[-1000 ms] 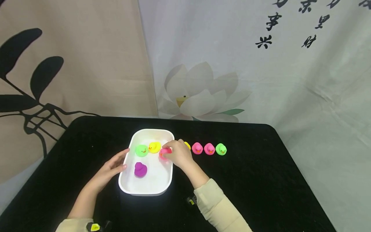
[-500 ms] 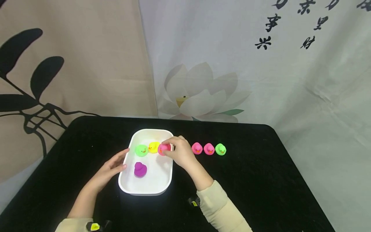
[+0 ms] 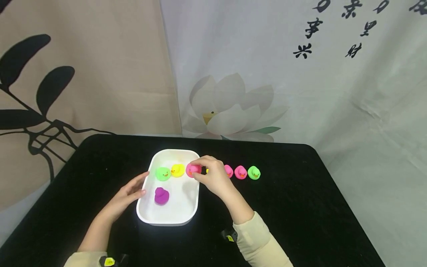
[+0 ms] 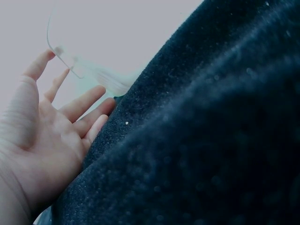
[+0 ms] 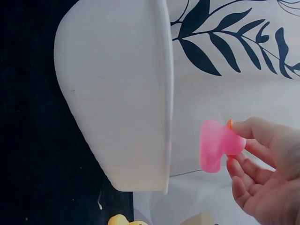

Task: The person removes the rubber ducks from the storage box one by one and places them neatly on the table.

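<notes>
My right hand (image 3: pixel 215 176) pinches a pink rubber duck (image 3: pixel 192 170) between thumb and fingers, over the right rim of the white tray (image 3: pixel 181 217). In the right wrist view, that pink duck (image 5: pixel 215 145) hangs above the tray's rim (image 5: pixel 166 93). My left hand (image 3: pixel 128 193) lies against the tray's left side, its fingers spread; in the left wrist view its fingertips (image 4: pixel 50 54) are right at the tray edge. Inside the tray are a green duck (image 3: pixel 163 174), a yellow duck (image 3: pixel 178 170) and, nearer, a purple duck (image 3: pixel 161 196).
Right of the tray, a row of ducks stands on the black tabletop (image 3: pixel 293 207): a yellow one (image 3: pixel 207 170) mostly hidden by my right hand, a partly covered pink one (image 3: pixel 229 171), another pink one (image 3: pixel 241 172) and a green one (image 3: pixel 254 172). A printed curtain (image 3: pixel 133 74) hangs behind.
My right hand, with the pink duck in its fingers, has risen slightly and shifted right, from low inside the tray to its right rim. My left hand and the tray have stayed put.
</notes>
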